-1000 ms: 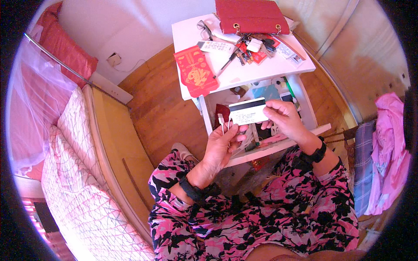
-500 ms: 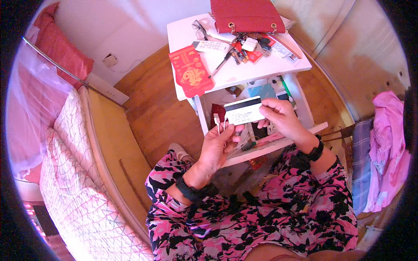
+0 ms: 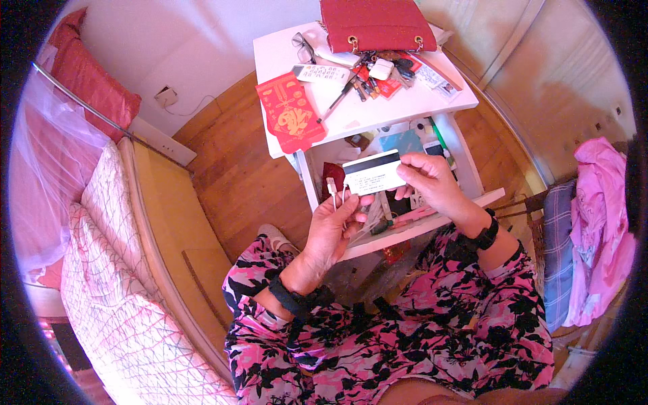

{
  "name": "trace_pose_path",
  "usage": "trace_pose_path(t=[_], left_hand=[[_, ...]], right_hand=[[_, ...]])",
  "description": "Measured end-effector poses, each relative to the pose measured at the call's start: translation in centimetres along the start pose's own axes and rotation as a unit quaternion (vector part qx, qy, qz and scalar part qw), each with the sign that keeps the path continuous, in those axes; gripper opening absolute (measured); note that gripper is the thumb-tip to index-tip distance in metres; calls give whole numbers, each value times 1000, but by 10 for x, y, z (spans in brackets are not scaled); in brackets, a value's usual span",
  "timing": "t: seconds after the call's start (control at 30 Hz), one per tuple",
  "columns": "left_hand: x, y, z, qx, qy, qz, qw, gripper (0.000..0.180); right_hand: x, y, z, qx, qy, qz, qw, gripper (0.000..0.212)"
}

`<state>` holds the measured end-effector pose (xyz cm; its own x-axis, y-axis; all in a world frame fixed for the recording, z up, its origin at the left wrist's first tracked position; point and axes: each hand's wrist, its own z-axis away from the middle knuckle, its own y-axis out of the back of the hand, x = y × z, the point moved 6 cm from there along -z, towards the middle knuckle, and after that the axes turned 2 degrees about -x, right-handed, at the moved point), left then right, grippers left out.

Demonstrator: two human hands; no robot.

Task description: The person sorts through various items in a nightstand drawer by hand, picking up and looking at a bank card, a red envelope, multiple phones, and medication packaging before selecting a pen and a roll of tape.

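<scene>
A bed (image 3: 115, 283) with a pale quilted cover ran along the person's left, a pink pillow (image 3: 88, 81) at its far end against the wall. Ahead stood a white table (image 3: 405, 108) on the wooden floor (image 3: 236, 169), with an open drawer (image 3: 418, 229) pulled out toward the person's lap. At the back of the tabletop sat a red handbag (image 3: 378, 23); a red envelope (image 3: 291, 112) with a gold design hung over the near left edge, and a scatter of pens, keys and small cards (image 3: 378, 71) lay in between, with a pair of glasses (image 3: 302, 46) beside them. Pink clothes (image 3: 601, 223) were draped over a chair on the right.

The person wore a pink and black flowered garment, a dark band on each wrist. The right hand (image 3: 435, 185) pinched the right edge of a white card (image 3: 374, 172) with a dark stripe along its top, holding it flat above the open drawer. The left hand (image 3: 331, 229) was raised just below the card, its thumb touching the lower left corner, and its fingers were curled around a thin white cable (image 3: 333, 192) whose plug ends stood up beside the card.
</scene>
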<state>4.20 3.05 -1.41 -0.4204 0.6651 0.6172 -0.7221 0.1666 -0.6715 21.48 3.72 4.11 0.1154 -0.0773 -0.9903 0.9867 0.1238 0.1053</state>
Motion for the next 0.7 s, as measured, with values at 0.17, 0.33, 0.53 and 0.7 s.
trace_pose_path(t=[0.17, 0.33, 0.53, 0.7], left_hand=[[-1, 2, -1, -5, -3, 1, 1000, 13], [0, 2, -1, -9, -8, 1, 1000, 13], [2, 0, 0, -8, -6, -7, 1000, 13], [2, 0, 1, -2, -5, -6, 1000, 13]], right_hand=[[-1, 0, 0, 2, 4, 10, 1000, 18], [-4, -1, 0, -1, 6, 3, 1000, 18], [-1, 0, -1, -2, 7, 7, 1000, 18], [-1, 0, 0, 1, 7, -3, 1000, 18]])
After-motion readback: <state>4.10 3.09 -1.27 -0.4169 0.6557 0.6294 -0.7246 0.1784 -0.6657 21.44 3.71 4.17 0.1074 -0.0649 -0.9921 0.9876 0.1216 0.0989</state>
